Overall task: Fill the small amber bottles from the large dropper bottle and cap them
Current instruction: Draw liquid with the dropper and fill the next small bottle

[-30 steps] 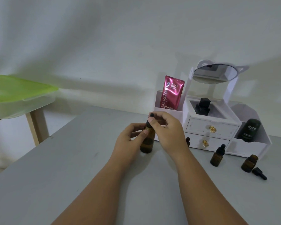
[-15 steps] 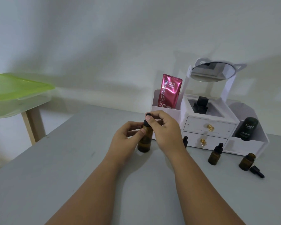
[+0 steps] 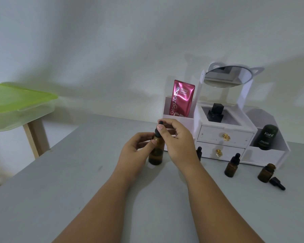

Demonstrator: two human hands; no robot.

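The large amber dropper bottle (image 3: 156, 153) stands upright on the grey table (image 3: 77, 181). My left hand (image 3: 135, 151) grips its body from the left. My right hand (image 3: 177, 139) pinches its black dropper cap (image 3: 159, 129) at the top. A small capped amber bottle (image 3: 232, 165) stands to the right. Farther right an uncapped small amber bottle (image 3: 266, 173) stands beside its loose black dropper cap (image 3: 277, 183), which lies on the table. Another small capped bottle (image 3: 199, 153) is partly hidden behind my right wrist.
A white organiser (image 3: 225, 137) with two drawers, a tilted mirror (image 3: 227, 77), a pink serum sachet (image 3: 182, 98), a black bottle (image 3: 215, 113) and a dark Kahf container (image 3: 267, 136) stands against the wall. A green-lidded plastic box (image 3: 16, 106) rests on a wooden stand at left.
The hands and large bottle keep nearly the same hold; my right fingers have shifted slightly on the dropper cap. The view has drifted a little.
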